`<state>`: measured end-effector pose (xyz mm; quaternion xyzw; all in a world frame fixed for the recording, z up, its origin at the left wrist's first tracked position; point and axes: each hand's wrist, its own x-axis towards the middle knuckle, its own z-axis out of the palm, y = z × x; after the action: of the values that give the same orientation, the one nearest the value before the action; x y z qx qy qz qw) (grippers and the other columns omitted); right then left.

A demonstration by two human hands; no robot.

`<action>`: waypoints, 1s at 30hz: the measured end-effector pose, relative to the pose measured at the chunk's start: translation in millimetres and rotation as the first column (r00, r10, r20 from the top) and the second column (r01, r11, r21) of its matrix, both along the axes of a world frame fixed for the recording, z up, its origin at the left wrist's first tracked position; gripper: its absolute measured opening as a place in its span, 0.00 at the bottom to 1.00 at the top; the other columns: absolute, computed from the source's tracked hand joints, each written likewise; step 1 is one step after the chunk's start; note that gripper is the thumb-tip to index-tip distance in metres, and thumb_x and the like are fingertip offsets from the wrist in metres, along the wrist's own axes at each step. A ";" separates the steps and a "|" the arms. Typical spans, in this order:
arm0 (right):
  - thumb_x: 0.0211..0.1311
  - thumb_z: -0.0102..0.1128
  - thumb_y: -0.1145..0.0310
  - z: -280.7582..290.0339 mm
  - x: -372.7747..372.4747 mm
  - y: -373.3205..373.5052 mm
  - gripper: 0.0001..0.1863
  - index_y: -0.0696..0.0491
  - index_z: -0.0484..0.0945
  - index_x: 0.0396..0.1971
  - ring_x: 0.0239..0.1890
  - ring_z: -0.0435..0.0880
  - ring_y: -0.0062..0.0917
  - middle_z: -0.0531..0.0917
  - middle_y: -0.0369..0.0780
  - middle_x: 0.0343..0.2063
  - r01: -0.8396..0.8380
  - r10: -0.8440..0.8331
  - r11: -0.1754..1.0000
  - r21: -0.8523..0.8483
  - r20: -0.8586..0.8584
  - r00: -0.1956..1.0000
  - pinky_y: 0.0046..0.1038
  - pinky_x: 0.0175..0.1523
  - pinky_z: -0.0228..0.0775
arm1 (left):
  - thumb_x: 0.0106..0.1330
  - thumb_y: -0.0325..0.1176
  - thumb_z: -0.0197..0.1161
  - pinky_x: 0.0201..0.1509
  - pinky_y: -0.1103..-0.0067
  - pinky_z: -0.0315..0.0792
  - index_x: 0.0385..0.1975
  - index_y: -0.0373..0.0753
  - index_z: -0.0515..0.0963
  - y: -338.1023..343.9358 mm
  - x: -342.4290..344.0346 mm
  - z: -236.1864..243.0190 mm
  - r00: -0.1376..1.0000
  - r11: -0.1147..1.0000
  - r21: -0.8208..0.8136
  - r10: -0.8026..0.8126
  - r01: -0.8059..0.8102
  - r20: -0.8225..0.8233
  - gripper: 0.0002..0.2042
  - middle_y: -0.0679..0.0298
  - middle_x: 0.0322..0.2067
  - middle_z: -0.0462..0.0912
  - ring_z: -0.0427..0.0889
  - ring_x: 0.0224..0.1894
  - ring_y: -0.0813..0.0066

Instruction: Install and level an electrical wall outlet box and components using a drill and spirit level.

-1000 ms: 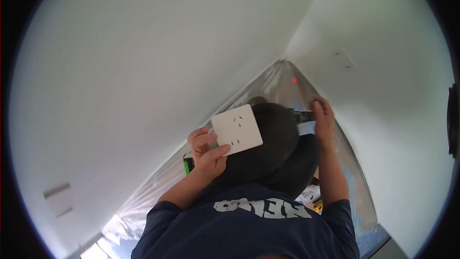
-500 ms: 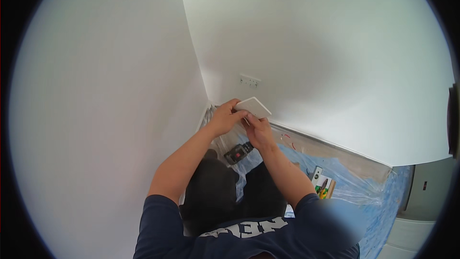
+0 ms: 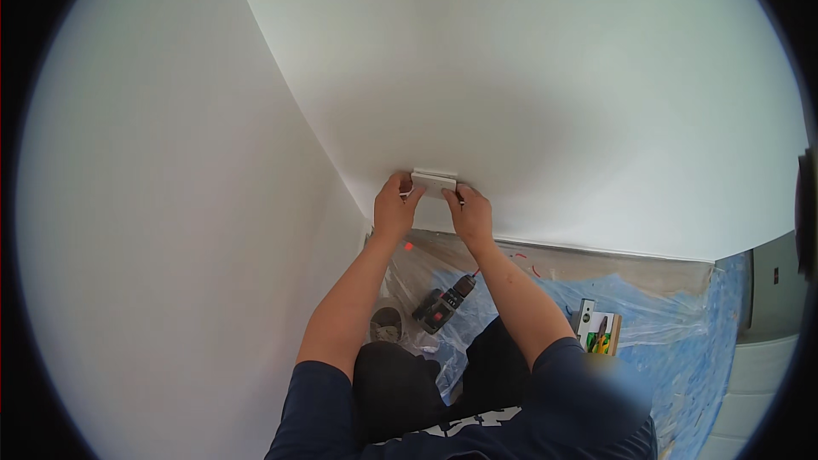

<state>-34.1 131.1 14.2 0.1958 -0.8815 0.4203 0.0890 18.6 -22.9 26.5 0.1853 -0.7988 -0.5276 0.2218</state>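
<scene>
While the wall [image 3: 545, 102] fills my remote view ahead, I have left hand [image 3: 394, 209] and right hand [image 3: 472, 215] pinching opposite ends of the white plate [image 3: 434, 183]. It lies between them, neither nearer, close by the wall, its longer visible edge running left-right.

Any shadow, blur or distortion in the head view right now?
Head view: a soft shadow darkens the wall above the white plate between left hand and right hand; same view: a blurred patch covers part of the right sleeve; same view: the fisheye's black rim hides the corners.
</scene>
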 end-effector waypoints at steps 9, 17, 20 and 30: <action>0.61 0.59 0.52 10.1 -16.2 1.0 0.21 0.56 0.77 0.19 0.19 0.77 0.42 0.80 0.42 0.19 0.121 -0.063 0.949 0.290 -0.201 0.978 0.36 0.27 0.68 | 0.62 0.31 0.64 0.36 0.78 0.72 0.35 0.35 0.79 0.4 -10.7 -3.2 0.992 0.999 -0.007 0.034 -0.035 -0.124 0.08 0.62 0.30 0.82 0.80 0.30 0.70; 0.63 0.56 0.50 11.7 -14.8 1.8 0.23 0.54 0.79 0.18 0.20 0.79 0.40 0.82 0.42 0.20 0.137 -0.080 0.896 0.422 -0.151 0.985 0.36 0.26 0.69 | 0.63 0.38 0.64 0.31 0.77 0.70 0.31 0.36 0.79 -6.3 -10.8 -14.4 0.995 0.965 -0.263 0.042 -0.018 0.086 0.10 0.62 0.24 0.81 0.78 0.26 0.68; 0.63 0.56 0.51 -3.6 -18.0 2.5 0.23 0.55 0.79 0.19 0.19 0.79 0.41 0.82 0.41 0.18 0.132 -0.044 0.875 0.466 -0.194 0.980 0.36 0.27 0.69 | 0.64 0.42 0.62 0.30 0.76 0.68 0.29 0.37 0.79 -8.9 -10.7 -17.3 0.987 0.886 -0.464 0.061 0.015 0.149 0.13 0.62 0.23 0.81 0.77 0.25 0.66; 0.61 0.56 0.54 -25.4 -15.0 17.4 0.16 0.52 0.82 0.27 0.27 0.81 0.43 0.84 0.42 0.24 -0.179 0.141 0.785 0.593 0.109 0.984 0.40 0.33 0.71 | 0.59 0.48 0.64 0.33 0.72 0.71 0.25 0.37 0.80 -6.8 -5.3 -60.2 0.846 0.802 -0.440 -0.144 0.404 0.514 0.17 0.61 0.23 0.82 0.78 0.26 0.62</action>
<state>-49.1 148.5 -11.3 0.2754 -0.9515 0.1312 -0.0396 13.2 -29.7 -33.7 0.1135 -0.9606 -0.2536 -0.0106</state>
